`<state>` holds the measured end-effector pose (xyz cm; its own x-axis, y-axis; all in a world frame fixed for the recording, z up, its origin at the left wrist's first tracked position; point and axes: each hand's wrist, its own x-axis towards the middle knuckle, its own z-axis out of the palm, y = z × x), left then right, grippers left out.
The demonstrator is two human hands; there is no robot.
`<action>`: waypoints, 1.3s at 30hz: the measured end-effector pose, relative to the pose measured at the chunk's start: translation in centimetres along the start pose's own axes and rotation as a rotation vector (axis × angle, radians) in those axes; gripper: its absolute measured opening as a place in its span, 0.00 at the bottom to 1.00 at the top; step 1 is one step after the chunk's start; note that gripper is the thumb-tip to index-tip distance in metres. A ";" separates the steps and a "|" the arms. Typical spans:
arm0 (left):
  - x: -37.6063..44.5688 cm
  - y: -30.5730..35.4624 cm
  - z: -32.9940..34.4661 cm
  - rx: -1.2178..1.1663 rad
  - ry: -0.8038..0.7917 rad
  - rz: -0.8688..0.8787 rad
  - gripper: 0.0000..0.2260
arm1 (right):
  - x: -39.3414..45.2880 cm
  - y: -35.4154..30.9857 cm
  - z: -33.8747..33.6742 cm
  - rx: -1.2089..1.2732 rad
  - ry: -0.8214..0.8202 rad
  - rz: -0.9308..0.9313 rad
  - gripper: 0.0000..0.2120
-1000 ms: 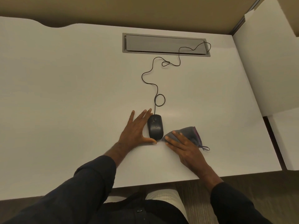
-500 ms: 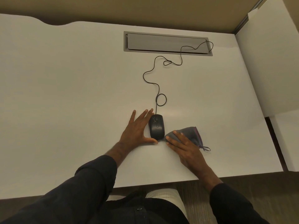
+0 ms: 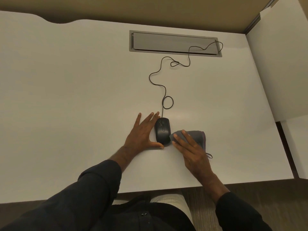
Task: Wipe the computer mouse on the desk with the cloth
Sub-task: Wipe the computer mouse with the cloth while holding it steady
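A black wired computer mouse lies near the front middle of the white desk. My left hand rests flat on the desk against the mouse's left side, fingers spread and the thumb tip at the mouse's near end. A folded grey cloth with a purple edge lies just right of the mouse, its left corner touching it. My right hand presses down on the cloth, fingers stretched toward the mouse.
The mouse cable snakes back in loops to a grey cable tray set into the desk's far side. A white side panel borders the desk on the right. The desk's front edge is close behind my wrists.
Both hands, the mouse and the cloth keep their places; only my view drifts slightly.
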<state>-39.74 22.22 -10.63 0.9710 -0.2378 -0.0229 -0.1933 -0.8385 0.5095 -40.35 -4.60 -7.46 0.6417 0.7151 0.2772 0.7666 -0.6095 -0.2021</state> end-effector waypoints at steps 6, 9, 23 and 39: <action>-0.1 0.2 0.1 -0.033 0.042 0.009 0.53 | 0.7 -1.9 1.6 -0.020 -0.060 -0.077 0.25; -0.1 0.2 -0.1 -0.039 0.048 0.008 0.53 | -0.3 -1.7 2.2 -0.032 -0.070 -0.100 0.28; 0.0 0.0 -0.1 0.006 0.008 0.012 0.56 | -1.8 -1.1 1.2 0.025 -0.119 -0.098 0.29; 0.1 0.1 0.0 -0.050 -0.005 -0.020 0.58 | 2.1 -3.6 0.8 0.193 -0.010 0.298 0.27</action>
<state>-39.65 22.18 -10.57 0.9739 -0.2237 -0.0377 -0.1664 -0.8176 0.5513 -41.73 -0.60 -6.92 0.8376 0.5191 0.1703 0.5351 -0.7169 -0.4470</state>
